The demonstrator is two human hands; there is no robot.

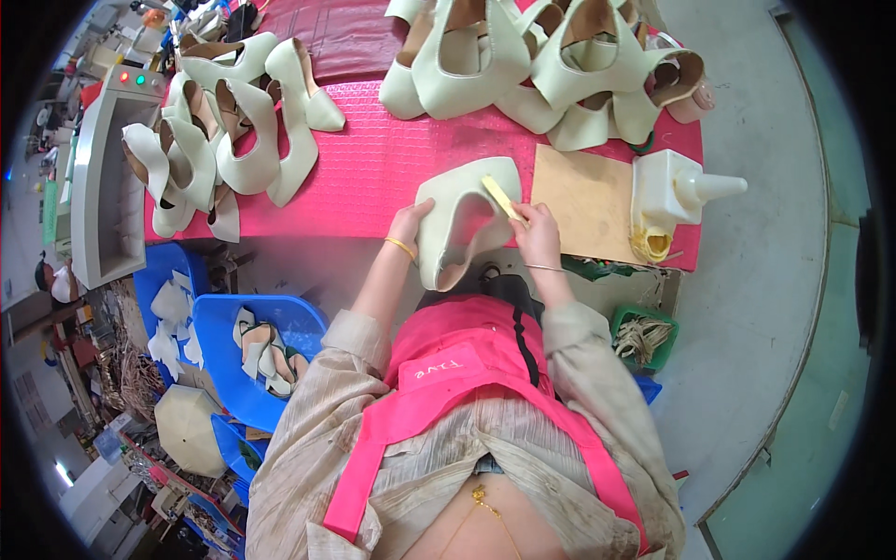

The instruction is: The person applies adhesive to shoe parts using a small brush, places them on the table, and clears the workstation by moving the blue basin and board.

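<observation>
The left hand has its fingers clasping a pale shoe upper over the worktop's near edge; the right hand's fingers grip a yellow stick. A slack hold risks scuffing; a wide swing could tip the nozzle bottle.

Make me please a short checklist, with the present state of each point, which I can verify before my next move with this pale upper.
1. Left hand holds the pale upper by its left side: ok.
2. Right hand grips the yellow stick: ok.
3. Stick's tip is over the upper: ok. Whether it presses on the surface: cannot tell.
4. Left pile of uppers is apart from the held one: ok.
5. White bottle stays out of the hands' way, at the table's right end: ok.
6. Upper's inner side is free of marks: cannot tell, mostly hidden.
</observation>
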